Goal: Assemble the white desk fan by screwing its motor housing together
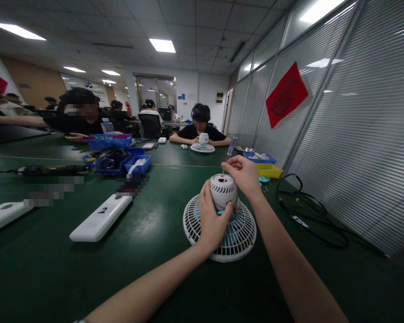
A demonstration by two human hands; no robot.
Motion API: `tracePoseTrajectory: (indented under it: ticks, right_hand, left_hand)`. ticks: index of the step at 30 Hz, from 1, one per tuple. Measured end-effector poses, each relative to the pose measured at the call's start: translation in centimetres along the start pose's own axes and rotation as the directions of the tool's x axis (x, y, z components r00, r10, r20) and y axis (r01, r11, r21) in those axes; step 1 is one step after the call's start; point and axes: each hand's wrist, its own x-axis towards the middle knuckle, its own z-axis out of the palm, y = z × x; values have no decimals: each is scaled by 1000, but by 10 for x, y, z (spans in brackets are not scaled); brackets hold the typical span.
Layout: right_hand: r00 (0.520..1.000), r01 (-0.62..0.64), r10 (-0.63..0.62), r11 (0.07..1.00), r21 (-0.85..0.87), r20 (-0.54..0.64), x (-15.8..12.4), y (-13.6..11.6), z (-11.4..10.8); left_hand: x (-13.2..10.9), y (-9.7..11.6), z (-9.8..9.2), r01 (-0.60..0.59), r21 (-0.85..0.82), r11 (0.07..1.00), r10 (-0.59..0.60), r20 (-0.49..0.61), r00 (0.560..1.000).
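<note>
A white fan head [219, 253] lies grille-down on the green table, with light blue blades showing through its slats. Its rounded motor housing [224, 194] points up and has a dark opening in the top. My left hand [212, 217] is wrapped around the near left side of that housing, thumb toward the right. Above the housing's top, my right hand [244, 172] pinches a small thin pin-like piece [223, 170] between thumb and fingertips. The piece's lower end is at the opening; I cannot tell whether it goes in.
Left lie a white handle-shaped unit marked 2 [101, 218], blue bins [138, 164] and a dark tool [50, 170]. Right are a yellow tray [269, 170], small loose parts [264, 179] and a black cable [318, 204]. Across the table, a person [199, 130] sits behind another fan [203, 147].
</note>
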Motion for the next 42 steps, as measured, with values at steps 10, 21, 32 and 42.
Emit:
tracePoseTrajectory:
  ticks: [10, 21, 32, 42]
  right_hand:
    - [998, -22, 18, 997, 76, 59, 2, 0, 0]
    - [999, 37, -39, 992, -123, -15, 0, 0, -3]
    - [999, -36, 35, 998, 48, 25, 1, -1, 0]
    - [998, -11, 9, 999, 36, 57, 2, 0, 0]
  left_hand:
    - [0, 1, -1, 0, -9, 1000, 1, 12, 1000]
    - [0, 1, -1, -4, 10, 1000, 3, 4, 1000]
    - [0, -1, 0, -3, -13, 1000, 3, 8, 1000]
    - [0, 1, -1, 7, -8, 1000, -7, 18, 1000]
